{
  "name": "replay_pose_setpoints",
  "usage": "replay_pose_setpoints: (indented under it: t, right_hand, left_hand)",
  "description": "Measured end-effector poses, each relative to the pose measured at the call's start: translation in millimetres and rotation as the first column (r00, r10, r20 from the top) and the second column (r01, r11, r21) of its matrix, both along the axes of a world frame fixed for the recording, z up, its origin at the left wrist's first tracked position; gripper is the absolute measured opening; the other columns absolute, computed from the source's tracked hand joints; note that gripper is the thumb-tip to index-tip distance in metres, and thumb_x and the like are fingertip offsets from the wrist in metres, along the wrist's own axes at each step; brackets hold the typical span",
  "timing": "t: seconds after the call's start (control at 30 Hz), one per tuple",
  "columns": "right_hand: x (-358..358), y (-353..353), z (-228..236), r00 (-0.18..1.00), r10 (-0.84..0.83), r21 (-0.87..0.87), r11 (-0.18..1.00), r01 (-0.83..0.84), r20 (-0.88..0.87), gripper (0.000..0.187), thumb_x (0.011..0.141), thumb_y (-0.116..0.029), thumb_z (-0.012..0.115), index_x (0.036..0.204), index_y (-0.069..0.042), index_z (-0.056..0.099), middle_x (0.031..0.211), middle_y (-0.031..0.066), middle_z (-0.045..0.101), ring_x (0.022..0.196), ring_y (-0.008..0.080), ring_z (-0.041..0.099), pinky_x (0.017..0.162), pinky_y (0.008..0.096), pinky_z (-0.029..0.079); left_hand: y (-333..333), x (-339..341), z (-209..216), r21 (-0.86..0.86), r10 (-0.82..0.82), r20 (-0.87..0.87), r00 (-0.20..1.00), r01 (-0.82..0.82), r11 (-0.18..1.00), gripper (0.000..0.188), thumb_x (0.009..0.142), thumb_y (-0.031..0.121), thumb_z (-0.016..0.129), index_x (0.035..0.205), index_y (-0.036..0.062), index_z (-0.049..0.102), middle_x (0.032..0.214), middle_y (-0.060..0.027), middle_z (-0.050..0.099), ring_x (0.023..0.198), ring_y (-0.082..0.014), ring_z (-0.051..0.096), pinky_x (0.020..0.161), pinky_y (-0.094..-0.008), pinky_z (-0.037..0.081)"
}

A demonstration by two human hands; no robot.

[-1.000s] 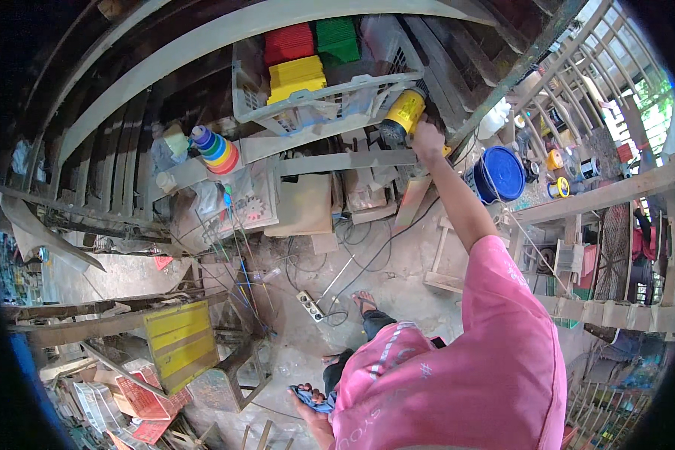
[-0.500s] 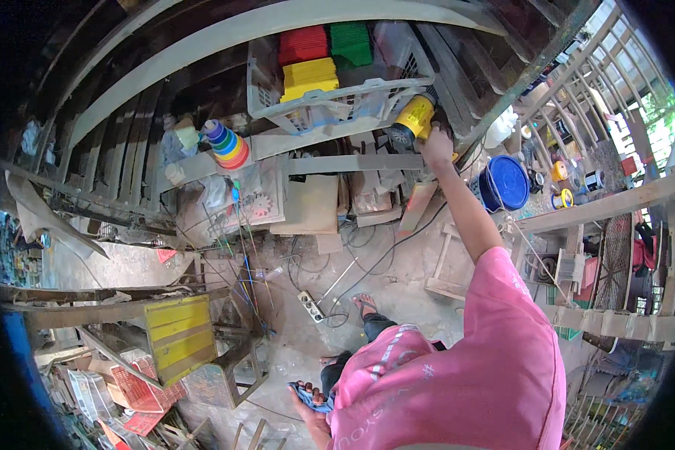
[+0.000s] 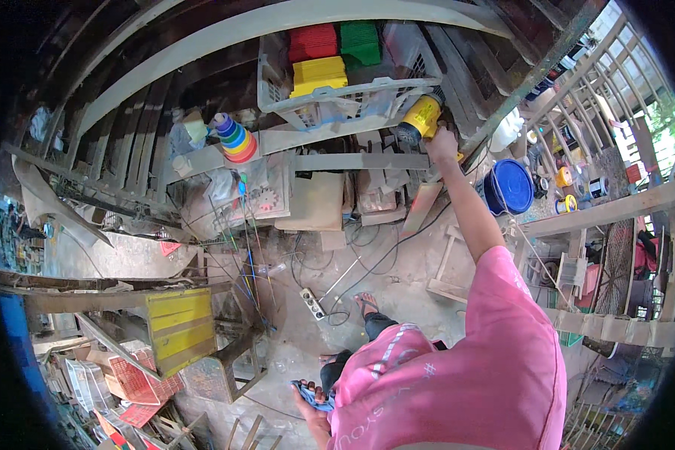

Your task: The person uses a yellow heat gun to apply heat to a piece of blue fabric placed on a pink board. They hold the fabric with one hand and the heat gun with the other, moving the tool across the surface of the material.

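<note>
My right arm stretches forward to the shelf, and my right hand [image 3: 444,144] is closed around a yellow-and-black power tool [image 3: 423,116], which rests beside the crate. A dark cord [image 3: 420,229] runs below it, but its link to the tool is hard to follow. Low down near my body, my left hand [image 3: 316,421] has its fingers curled round a crumpled blue cloth [image 3: 312,395]. Just left of the tool stands a whitish plastic crate [image 3: 352,107], with red [image 3: 313,42], yellow [image 3: 319,76] and green [image 3: 360,43] stacks of flat pieces inside.
A rainbow stack of rings [image 3: 237,141] stands on the shelf's left part. To the right sits a blue-lidded bucket [image 3: 511,186]. On the floor lie a power strip [image 3: 312,304] and loose cables. A yellow-striped board [image 3: 180,330] and wooden frames [image 3: 240,367] stand at left.
The view has shifted slightly, so the shelf and crate appear a little further right. My right hand stays on the power tool, and my left keeps the cloth.
</note>
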State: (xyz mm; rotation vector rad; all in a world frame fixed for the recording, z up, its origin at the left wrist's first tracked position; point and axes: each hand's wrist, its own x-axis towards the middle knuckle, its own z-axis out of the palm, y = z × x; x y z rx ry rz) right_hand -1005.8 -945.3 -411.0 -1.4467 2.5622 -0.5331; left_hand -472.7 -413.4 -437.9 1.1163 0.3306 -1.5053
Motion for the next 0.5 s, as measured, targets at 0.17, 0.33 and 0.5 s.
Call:
replay_pose_setpoints:
  t: [0.17,0.33,0.5]
  right_hand:
    - [15.9,19.8,14.5,0.981,0.047,-0.144,0.987,-0.075,-0.187,0.078,0.066,-0.023,0.082,0.128,0.003,0.043,0.13,0.0265,0.047,0.119,0.043,0.047,0.103,0.0474,0.04]
    - [78.8,93.6,21.3,0.958,0.199,-0.409,0.872,-0.27,-0.207,0.078,0.075,-0.028,0.076,0.131,0.012,0.041,0.129,0.03,0.048,0.124,0.0451,0.043,0.102,0.0505,0.039]
    - [250.3,245.8,9.8,0.176,0.47,-0.211,0.658,-0.723,0.865,0.035,0.093,-0.025,0.066,0.121,-0.005,0.058,0.111,0.0092,0.066,0.096,0.0191,0.064,0.087,0.0349,0.051]
  left_hand:
    - [4.1,-3.2,-5.9,0.01,0.03,-0.004,1.0,-0.03,1.0,0.04,0.096,0.052,0.051,0.101,0.0129,0.057,0.073,-0.0026,0.053,0.046,-0.0126,0.043,0.038,-0.0247,0.035]
    - [-31.9,-35.6,37.8,0.002,0.164,0.115,0.98,-0.166,0.986,0.039,0.092,0.036,0.057,0.116,0.0045,0.057,0.087,-0.0092,0.063,0.069,-0.0206,0.06,0.059,-0.0296,0.051]
    - [-75.8,-30.6,70.8,-0.202,-0.021,0.16,0.987,0.054,0.978,0.066,0.08,0.013,0.063,0.14,0.0053,0.037,0.131,-0.0146,0.055,0.106,-0.0319,0.06,0.091,-0.0479,0.051]
